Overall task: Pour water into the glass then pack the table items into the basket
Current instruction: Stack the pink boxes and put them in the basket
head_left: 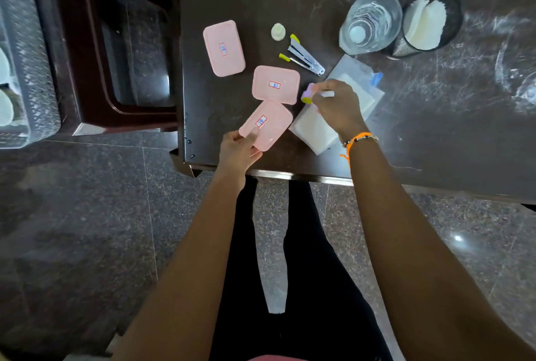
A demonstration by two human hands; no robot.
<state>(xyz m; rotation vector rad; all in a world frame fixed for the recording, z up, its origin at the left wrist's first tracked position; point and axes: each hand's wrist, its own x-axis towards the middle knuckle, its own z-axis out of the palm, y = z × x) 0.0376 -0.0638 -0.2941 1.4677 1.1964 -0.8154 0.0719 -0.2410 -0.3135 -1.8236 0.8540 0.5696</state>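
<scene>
Basket [26,76], grey and perforated, sits off the desk's left edge beyond a dark chair; pale round things lie in it, too cropped to name. Packing looks barely begun, since most items remain on the desk [435,134].

Glass [371,23], near the desk's far right part, is clear with what seems to be water in it, so the pouring step is probably done. Touching its right side stands a dark mesh cup [432,21] holding folded white paper.

Three pink lidded boxes, each with a small label, run along the desk's left edge. The far box [224,47] lies alone. The middle box [275,84] lies nearer. The near box [266,124], close to the desk's front left corner, is tilted and pinched at its end by the left hand [237,147], thumb on the lid. Their contents are hidden.

A clear zip bag [356,79] with white paper inside lies under the right hand [336,105], and a white pad [313,128] sits toward the front edge. That hand's fingers close on a small pink and yellow thing [307,94], too blurred to name.

A stapler [304,59] lies open between the boxes and the glass. A small pale cap [278,31] lies just beyond it.
</scene>
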